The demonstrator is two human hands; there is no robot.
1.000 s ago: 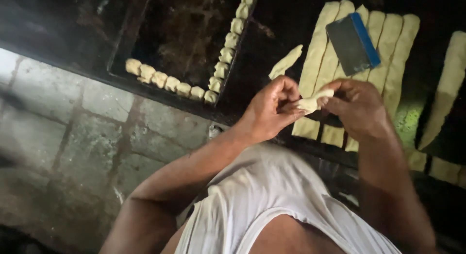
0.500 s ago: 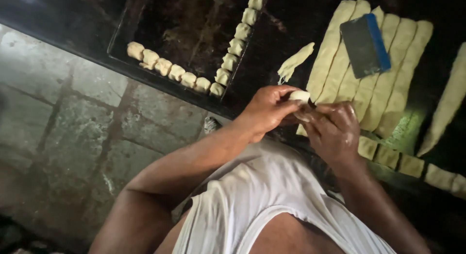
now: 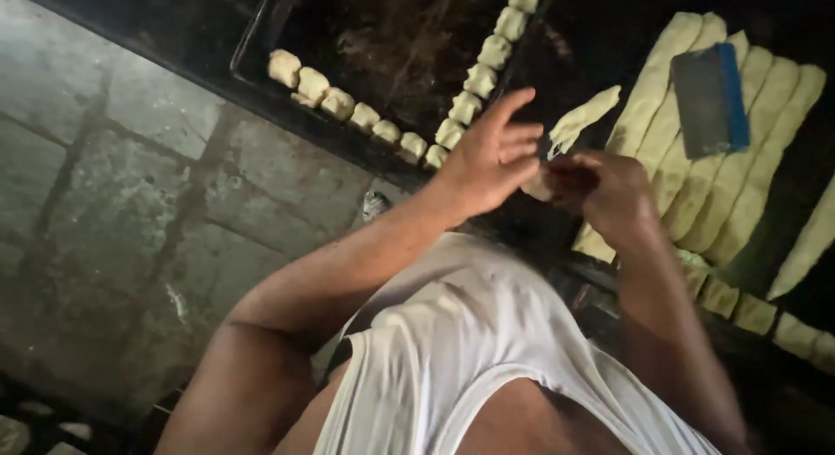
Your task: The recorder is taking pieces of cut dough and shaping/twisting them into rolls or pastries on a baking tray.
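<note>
Pinching dough piece (image 3: 537, 187) between both hands | left (image 3: 492, 156) fingers spread | right (image 3: 611, 194) clenched

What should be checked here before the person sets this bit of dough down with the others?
1. Dough piece held between left hand and right hand: ok, though mostly hidden.
2. Piece fully shaped: cannot tell, the hands cover it.
3. Space in the dark tray: ok, the shaped dough pieces only line two edges.
4. Dough strips ready to cut: ok, several lie side by side.
5. Blue-edged scraper within reach: ok, lying on the strips.
</note>
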